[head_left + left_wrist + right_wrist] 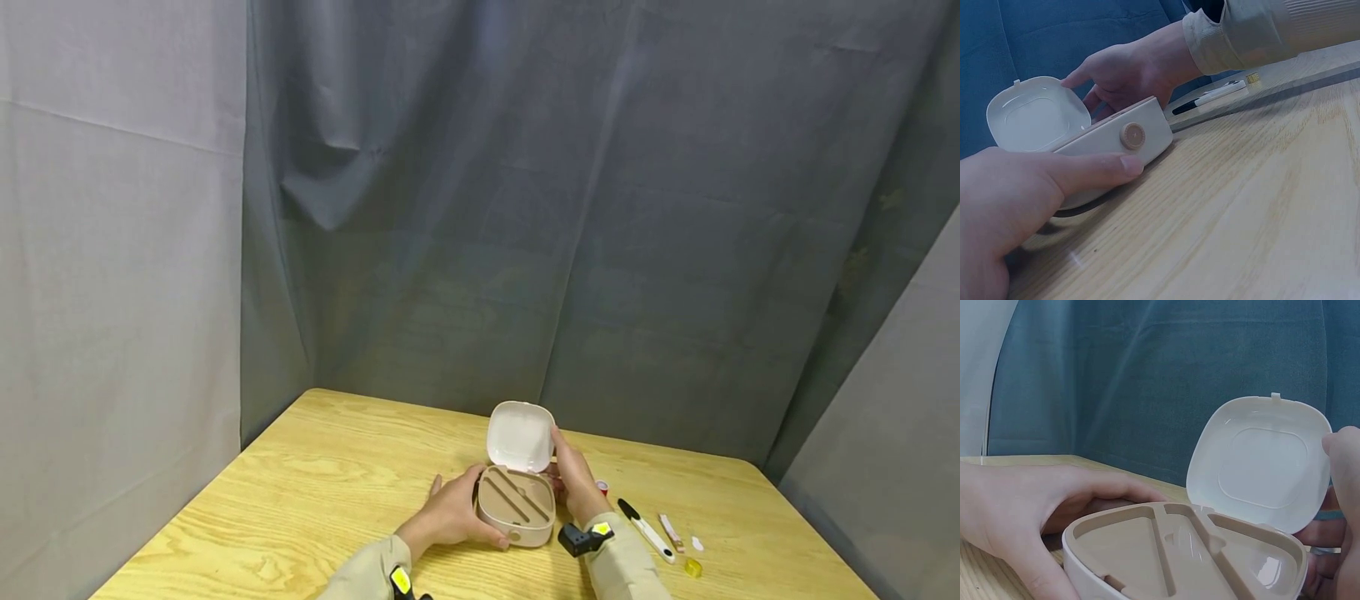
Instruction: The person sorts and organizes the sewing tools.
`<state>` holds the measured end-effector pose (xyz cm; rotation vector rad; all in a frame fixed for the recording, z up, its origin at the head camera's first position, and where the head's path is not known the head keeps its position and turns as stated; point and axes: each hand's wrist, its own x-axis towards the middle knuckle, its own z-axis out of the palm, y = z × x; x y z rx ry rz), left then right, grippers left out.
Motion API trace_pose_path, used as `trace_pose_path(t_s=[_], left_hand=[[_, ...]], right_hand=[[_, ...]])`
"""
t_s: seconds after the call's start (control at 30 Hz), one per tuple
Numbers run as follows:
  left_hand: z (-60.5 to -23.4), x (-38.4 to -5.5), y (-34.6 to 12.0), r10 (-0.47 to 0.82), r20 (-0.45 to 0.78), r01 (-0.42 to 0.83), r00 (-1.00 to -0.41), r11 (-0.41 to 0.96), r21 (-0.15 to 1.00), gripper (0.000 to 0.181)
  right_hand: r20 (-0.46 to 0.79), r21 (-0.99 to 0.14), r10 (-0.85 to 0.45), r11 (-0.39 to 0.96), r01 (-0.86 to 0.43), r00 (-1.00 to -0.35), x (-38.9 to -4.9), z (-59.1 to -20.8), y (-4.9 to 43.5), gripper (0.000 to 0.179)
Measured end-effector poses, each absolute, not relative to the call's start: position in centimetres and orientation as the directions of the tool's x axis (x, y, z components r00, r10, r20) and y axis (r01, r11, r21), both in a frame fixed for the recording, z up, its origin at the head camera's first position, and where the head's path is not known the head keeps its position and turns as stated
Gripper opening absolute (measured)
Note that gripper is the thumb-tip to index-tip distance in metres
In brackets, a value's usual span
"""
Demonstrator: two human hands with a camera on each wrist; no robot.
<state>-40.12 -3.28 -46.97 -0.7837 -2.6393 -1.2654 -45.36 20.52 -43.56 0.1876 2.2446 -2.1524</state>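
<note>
A small white storage box point(517, 533) stands on the wooden table with its lid point(520, 437) raised at the back. Inside it sits a beige tray point(1125, 540) divided into several compartments. A round beige button point(1132, 135) is on its front face. My left hand point(453, 511) grips the box's left side, its thumb lying along the front beside the button. At the right, my right hand point(576, 479) holds the lid's edge, thumb against the rim in the right wrist view. Its other fingers are curled behind the lid and box, partly hidden.
Right of my right hand lie a black-and-white slim tool point(647, 530), a small pink-and-white strip point(671, 532), a white bit point(697, 543) and a yellow roll point(693, 567). A red-and-white item point(602, 487) is partly covered by my hand. Grey curtains point(480, 208) hang behind the table.
</note>
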Motion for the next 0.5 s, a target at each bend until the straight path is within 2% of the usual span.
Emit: trace_pose_path(t_s=[0.5], left_hand=[[-47.29,-40.53,-3.32,0.402,0.317,0.498,-0.859,0.516,0.697,0.108]], right_hand=[[-0.087,-0.991,0.092,0.089,0.095,-0.992,-45.74,-43.47,20.47,0.072]])
